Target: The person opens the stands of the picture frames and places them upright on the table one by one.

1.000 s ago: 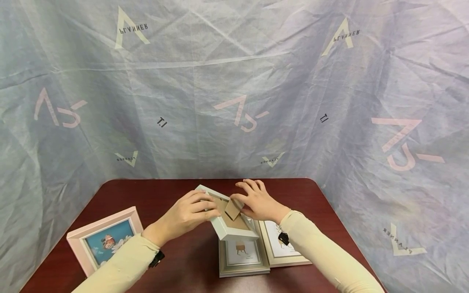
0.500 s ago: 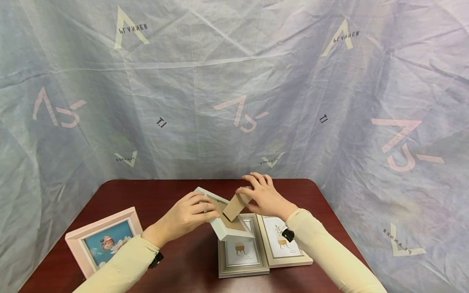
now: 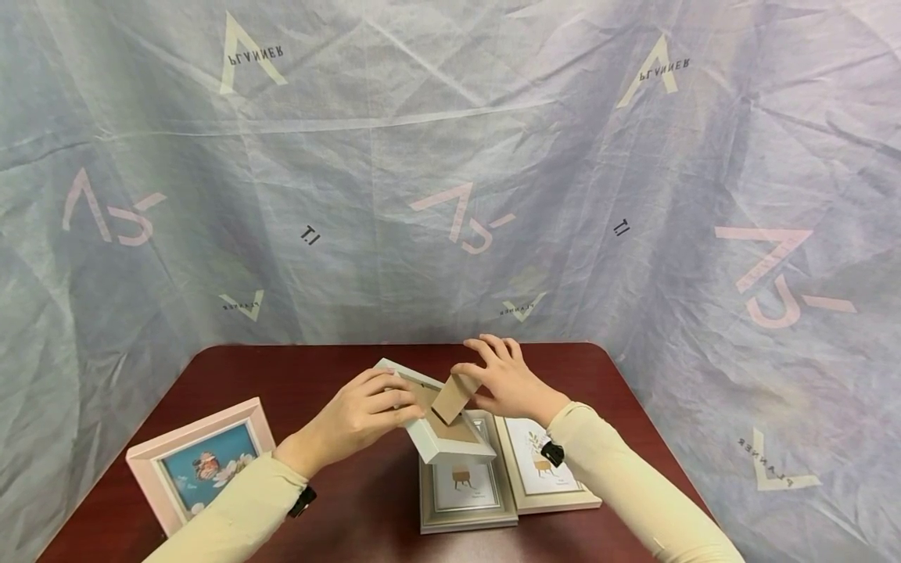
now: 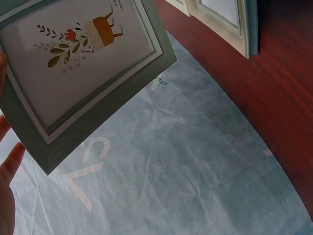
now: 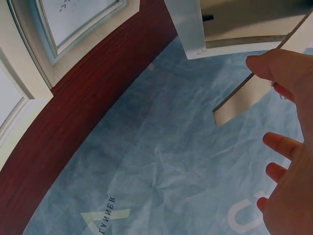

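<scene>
My left hand (image 3: 362,410) grips one side of a pale photo frame (image 3: 457,452), lifted above the table with its brown back facing the head camera. Turned to the left wrist view is the front of this photo frame (image 4: 110,107), with a printed plant in an orange pot. Between thumb and finger, my right hand (image 3: 512,385) pinches the free end of the frame's easel stand (image 3: 452,400). In the right wrist view the easel stand (image 5: 239,100) sticks out at an angle from the backing; the other fingers are spread apart from it.
Beneath the held frame lies a silver-beige photo frame (image 3: 468,518), picture up. A cream photo frame (image 3: 563,504) lies beside it on the right. At the left of the dark red table (image 3: 338,500) a pink photo frame (image 3: 144,469) stands tilted, partly behind my left sleeve.
My right hand has moved slightly up and right, swinging the easel stand farther out from the backing, then eased back a little. My left hand stays nearly still.
</scene>
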